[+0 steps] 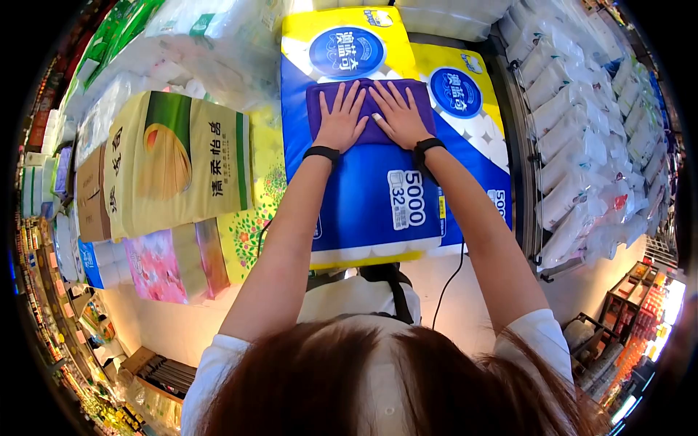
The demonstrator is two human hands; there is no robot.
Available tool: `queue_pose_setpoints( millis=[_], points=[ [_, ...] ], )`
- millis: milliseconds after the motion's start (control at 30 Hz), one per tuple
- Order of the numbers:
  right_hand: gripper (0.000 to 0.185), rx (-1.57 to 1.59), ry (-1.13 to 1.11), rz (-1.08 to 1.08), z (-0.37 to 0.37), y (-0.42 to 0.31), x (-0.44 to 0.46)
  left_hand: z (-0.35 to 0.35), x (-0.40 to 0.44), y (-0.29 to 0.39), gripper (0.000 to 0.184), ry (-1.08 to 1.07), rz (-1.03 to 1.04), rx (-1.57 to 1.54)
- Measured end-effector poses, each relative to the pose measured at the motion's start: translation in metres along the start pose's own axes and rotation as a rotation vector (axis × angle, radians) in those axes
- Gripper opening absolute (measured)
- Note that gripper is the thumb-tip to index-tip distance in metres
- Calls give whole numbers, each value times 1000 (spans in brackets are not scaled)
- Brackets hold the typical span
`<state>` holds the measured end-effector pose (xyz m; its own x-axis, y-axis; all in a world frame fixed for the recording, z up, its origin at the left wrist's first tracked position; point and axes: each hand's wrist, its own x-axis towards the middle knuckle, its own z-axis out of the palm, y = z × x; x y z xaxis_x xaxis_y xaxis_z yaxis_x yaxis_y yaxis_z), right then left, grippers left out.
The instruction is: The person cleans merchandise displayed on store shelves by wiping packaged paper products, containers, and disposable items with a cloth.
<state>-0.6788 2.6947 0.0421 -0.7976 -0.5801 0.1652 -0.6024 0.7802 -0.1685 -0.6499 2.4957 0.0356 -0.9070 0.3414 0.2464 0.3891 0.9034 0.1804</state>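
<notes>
Head view, hands [341, 118] [399, 115] flat, purple cloth [371, 135] beneath

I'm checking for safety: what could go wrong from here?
The purple cloth could slide or bunch on the smooth-looking blue pack, since the left hand and right hand lie flat on the cloth. Pressing hard might dent the pack. The thin, loosely hanging black cable might snag.

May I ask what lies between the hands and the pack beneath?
The head view shows a purple cloth under the left hand and right hand, atop the pack.
</notes>
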Motion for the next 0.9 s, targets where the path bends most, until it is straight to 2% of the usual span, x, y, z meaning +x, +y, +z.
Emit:
queue_pose_setpoints(
  millis=[267, 400, 600, 900],
  points=[
    [62, 28, -53, 86, 9, 10, 30, 13, 22, -6, 62, 16, -77, 36],
    [63, 23, -76, 115, 7, 3, 26, 5, 13, 1, 62, -75, -115, 14],
    [64, -17, -100, 46, 5, -22, -19, -7, -42, 19, 64, -144, -105, -50],
    [66, 44, -98, 69, 0, -89, -115, -31, -141, 51, 68, -198, -17, -76]
  ],
)
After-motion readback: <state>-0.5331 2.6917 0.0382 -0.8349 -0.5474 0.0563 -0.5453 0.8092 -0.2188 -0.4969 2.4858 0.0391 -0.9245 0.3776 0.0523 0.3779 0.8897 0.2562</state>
